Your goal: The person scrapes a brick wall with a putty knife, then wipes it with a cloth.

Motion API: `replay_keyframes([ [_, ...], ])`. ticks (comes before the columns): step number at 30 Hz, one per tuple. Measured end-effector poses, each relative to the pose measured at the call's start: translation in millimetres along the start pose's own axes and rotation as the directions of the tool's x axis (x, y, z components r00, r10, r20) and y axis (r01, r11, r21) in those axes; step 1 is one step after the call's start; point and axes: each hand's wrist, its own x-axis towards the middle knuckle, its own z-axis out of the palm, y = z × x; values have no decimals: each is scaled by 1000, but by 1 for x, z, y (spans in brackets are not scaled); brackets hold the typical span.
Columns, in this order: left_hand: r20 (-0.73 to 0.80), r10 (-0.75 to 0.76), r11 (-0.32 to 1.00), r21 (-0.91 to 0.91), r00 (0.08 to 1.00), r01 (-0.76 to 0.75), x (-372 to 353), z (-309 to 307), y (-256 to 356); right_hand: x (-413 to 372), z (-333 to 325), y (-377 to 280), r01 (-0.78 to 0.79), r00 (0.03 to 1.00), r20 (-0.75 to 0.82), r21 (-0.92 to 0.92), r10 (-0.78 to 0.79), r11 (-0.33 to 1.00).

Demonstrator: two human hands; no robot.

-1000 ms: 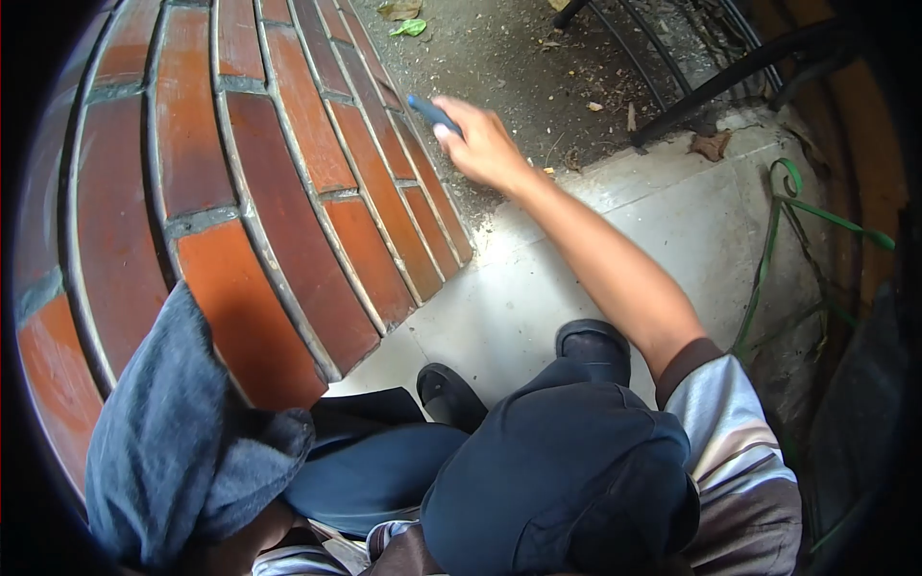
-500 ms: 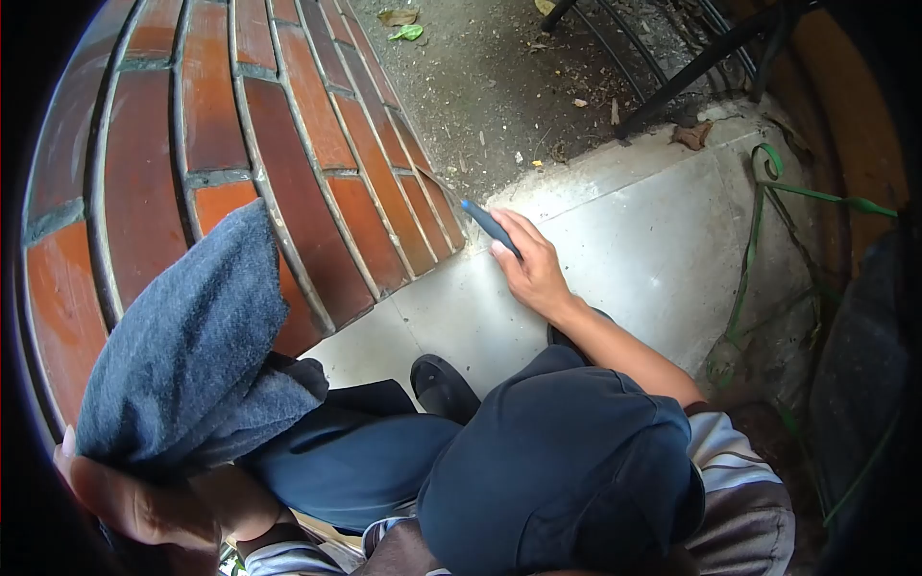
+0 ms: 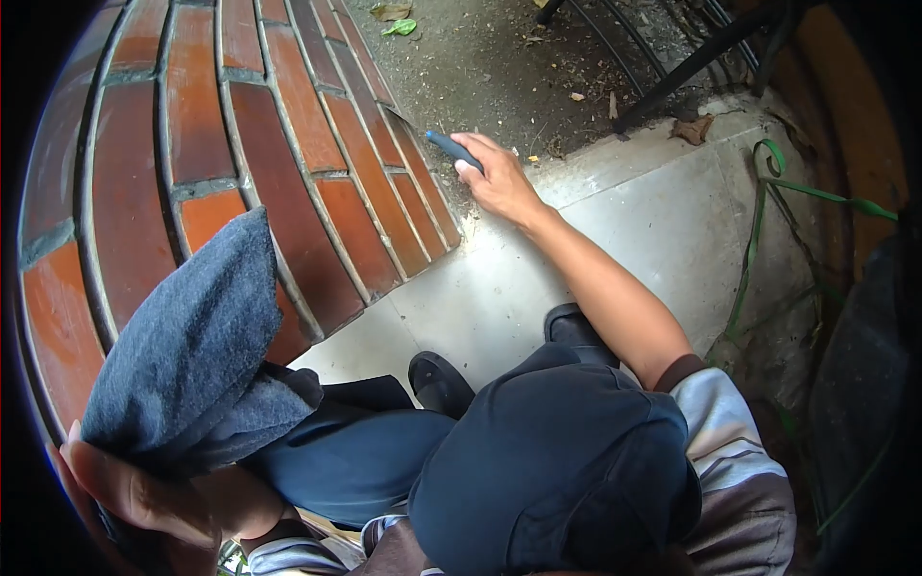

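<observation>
My right hand (image 3: 497, 182) is closed around the dark handle of a slim hand tool (image 3: 449, 148) with a blue end. The tool points up and left at the edge of the red-brown brick face (image 3: 341, 221). Its tip is too thin to make out against the bricks. At the lower left, my left hand (image 3: 144, 494) grips a grey-blue cloth (image 3: 187, 355), which hangs in folds before the bricks. The cloth hides part of the fingers.
Pale floor tiles (image 3: 653, 240) border the bricks, with bare dirt (image 3: 480, 77) beyond. Black metal legs (image 3: 687, 72) stand at the upper right, and a green strip (image 3: 754, 240) dangles below. A dark cap (image 3: 547, 470) covers the lower middle, near dark shoes (image 3: 439, 382).
My right hand and the tool have moved up and slightly left along the brick edge, the arm stretching out further. My left hand still holds the cloth in nearly the same place.
</observation>
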Motion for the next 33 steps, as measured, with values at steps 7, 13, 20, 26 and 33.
replay_keyframes([
  [7, 14, 6, 1000, 13, 1000, -6, -1, -4, -12, -3, -9, 10, -15, 999, 30, -29, 16, 999],
  [13, 16, 21, 999, 28, 1000, -21, 2, -3, -8, 11, -6, 13, 59, 998, 20, -44, -58, 997],
  [20, 22, 49, 998, 46, 999, -50, 3, 1, -8, 12, -7, 13, 32, 999, 26, 1, -32, 999],
  [26, 37, 48, 996, 79, 998, -50, 6, 3, -4, -34, -19, -7, 6, 998, 70, 51, -9, 999],
  [33, 29, 41, 994, 103, 999, -43, 11, 9, -4, -151, -48, -33, -78, 987, 147, 52, 70, 996],
])
